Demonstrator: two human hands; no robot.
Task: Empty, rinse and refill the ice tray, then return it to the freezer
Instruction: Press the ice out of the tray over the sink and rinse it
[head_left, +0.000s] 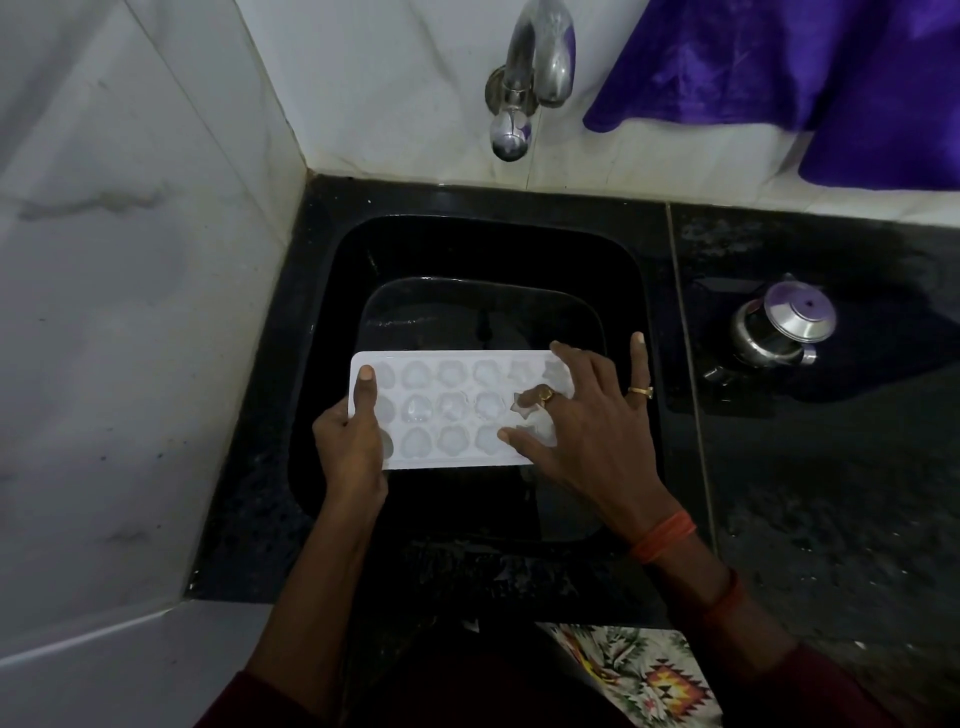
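A white ice tray (447, 405) with rows of shaped cells is held level over the black sink (332, 291). Ice fills most cells. My left hand (353, 441) grips the tray's left end, thumb lying on top and fingers underneath. My right hand (587, 415) is spread over the tray's right end, fingertips pressing on the star-shaped cells there; its little finger sticks out past the tray's edge. The chrome tap (535, 67) juts from the tiled wall above the sink, and no water runs from it.
A black stone counter (805, 467) surrounds the sink. A small steel pot with a lid (784, 327) stands on it at the right. A purple cloth (831, 67) hangs on the wall at upper right. White tiled walls close off the left and back.
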